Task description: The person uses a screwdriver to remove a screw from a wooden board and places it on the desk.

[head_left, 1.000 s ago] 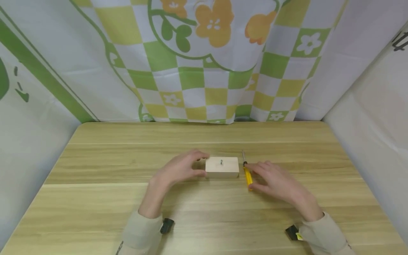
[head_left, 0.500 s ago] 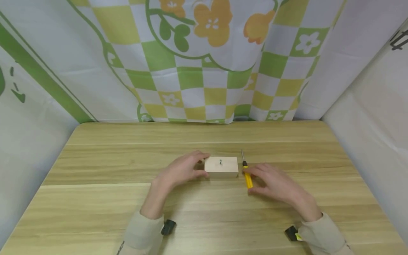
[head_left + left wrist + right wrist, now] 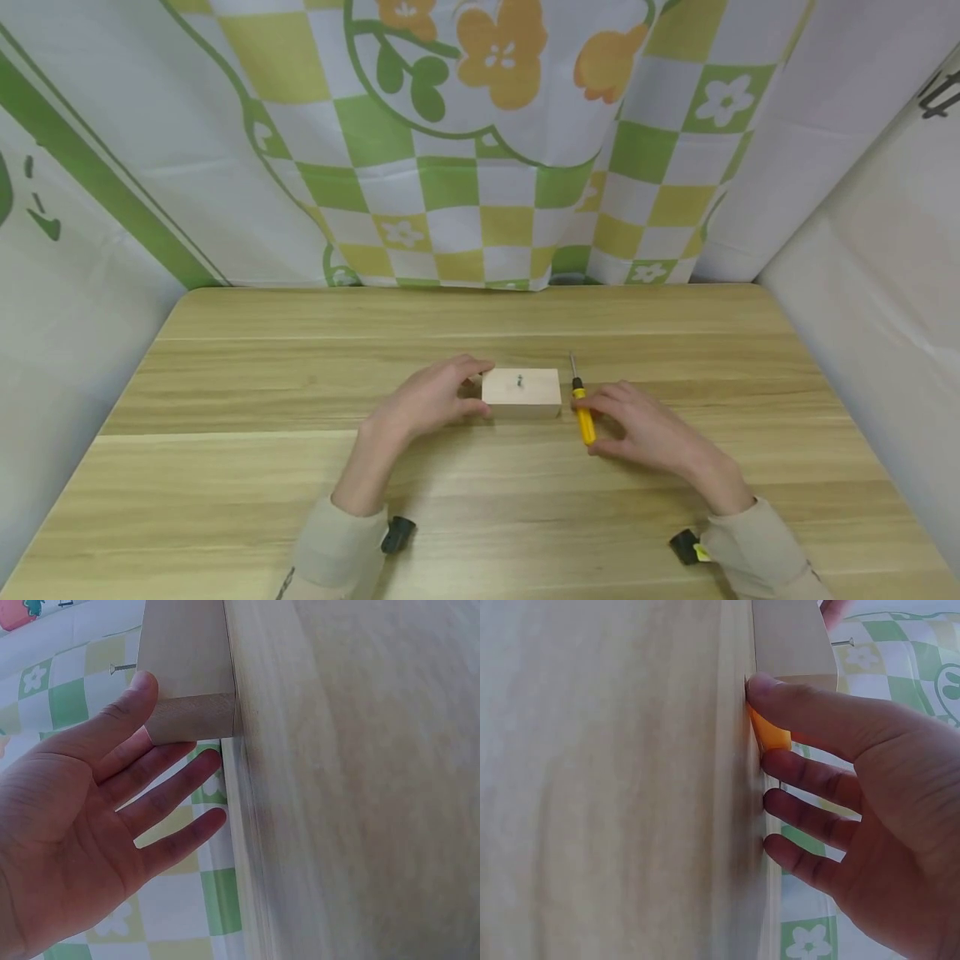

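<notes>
A pale wooden block (image 3: 521, 388) lies on the table with a screw (image 3: 520, 381) standing up from its top. My left hand (image 3: 431, 396) holds the block's left end between thumb and forefinger; in the left wrist view the other fingers of that hand (image 3: 97, 802) are spread apart. Just right of the block lies a screwdriver (image 3: 585, 421), its yellow handle toward me and its metal shaft pointing away. My right hand (image 3: 645, 425) pinches the handle, with the thumb at its butt end. In the right wrist view the thumb partly hides the yellow handle (image 3: 771, 731).
The wood-grain table (image 3: 480, 517) runs back to a green, yellow and white checked cloth (image 3: 480, 200). Pale walls stand at both sides. A black device (image 3: 398, 534) sits at the left wrist, and another black device (image 3: 683, 547) at the right wrist.
My right forefinger has slid a little down the handle, away from the black collar. The left fingers reach slightly farther onto the block's end. Block and screwdriver stay nearly in place.
</notes>
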Available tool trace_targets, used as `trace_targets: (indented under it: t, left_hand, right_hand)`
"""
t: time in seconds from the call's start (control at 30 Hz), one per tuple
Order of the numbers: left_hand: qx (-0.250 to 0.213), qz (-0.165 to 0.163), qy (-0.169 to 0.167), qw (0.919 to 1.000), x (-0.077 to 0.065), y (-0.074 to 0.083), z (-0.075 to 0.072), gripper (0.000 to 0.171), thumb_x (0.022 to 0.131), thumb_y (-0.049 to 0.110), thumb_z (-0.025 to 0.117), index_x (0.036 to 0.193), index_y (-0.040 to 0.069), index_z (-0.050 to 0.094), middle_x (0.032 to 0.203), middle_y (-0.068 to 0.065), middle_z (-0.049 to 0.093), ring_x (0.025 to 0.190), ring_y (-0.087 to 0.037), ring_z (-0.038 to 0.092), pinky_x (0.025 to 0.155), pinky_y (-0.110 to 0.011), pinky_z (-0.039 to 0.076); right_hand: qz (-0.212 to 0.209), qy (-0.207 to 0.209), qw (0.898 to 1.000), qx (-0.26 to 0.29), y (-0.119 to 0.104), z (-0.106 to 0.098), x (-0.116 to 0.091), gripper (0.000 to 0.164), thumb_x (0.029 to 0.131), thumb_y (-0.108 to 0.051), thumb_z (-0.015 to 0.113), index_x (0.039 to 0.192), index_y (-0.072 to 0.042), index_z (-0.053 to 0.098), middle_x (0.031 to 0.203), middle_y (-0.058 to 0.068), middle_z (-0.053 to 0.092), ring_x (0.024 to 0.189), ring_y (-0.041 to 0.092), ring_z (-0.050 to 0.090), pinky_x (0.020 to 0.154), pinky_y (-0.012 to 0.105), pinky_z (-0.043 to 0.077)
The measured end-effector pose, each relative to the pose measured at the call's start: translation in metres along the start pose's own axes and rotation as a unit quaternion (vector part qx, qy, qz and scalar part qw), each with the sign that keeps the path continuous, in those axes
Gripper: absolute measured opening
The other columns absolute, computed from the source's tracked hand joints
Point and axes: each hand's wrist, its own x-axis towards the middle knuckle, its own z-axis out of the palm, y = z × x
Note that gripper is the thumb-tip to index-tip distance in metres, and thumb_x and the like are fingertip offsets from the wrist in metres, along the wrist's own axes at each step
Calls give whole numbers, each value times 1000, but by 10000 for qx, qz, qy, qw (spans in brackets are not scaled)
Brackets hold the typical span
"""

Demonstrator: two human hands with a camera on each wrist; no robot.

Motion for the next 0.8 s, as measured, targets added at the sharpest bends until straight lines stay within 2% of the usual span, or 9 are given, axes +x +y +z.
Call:
trace_targets:
  t: [0.3, 0.47, 0.63, 0.8]
  left_hand:
    - [14, -48, -37, 10000, 1, -1, 1, 65, 86, 33, 77, 145, 16, 52, 142, -2, 58, 118, -19, 63, 104, -42, 50]
    - [-15, -93, -26, 10000, 0, 0, 1, 66, 86, 34, 77, 145, 16, 52, 142, -2, 58, 118, -19, 63, 105, -42, 49]
    - [-29, -103, -47, 9999, 0, 0, 1, 65, 87, 34, 76, 145, 16, 52, 141, -2, 58, 118, -19, 63, 104, -42, 50]
    - [-37, -85, -39, 9999, 0, 0, 1, 66, 87, 34, 76, 145, 16, 52, 142, -2, 57, 118, -20, 63, 104, -42, 50]
  right_hand:
    - [-83, 178, 9998, -33, -1, 1, -1, 56, 82, -28, 80, 132, -11, 62, 125, 3, 63, 114, 20, 60, 100, 44, 52]
    - [10, 251, 9997, 51, 0, 2, -2, 55, 79, -20, 78, 132, -11, 61, 114, -1, 59, 97, 10, 57, 87, 33, 56]
    - [188, 452, 9986, 224, 0, 2, -3, 55, 78, -14, 72, 131, -10, 60, 107, -1, 52, 84, 8, 50, 74, 24, 51]
    - [359, 867, 9954, 212, -2, 1, -3, 49, 80, -8, 67, 128, -5, 61, 106, 2, 52, 83, 9, 50, 74, 27, 51]
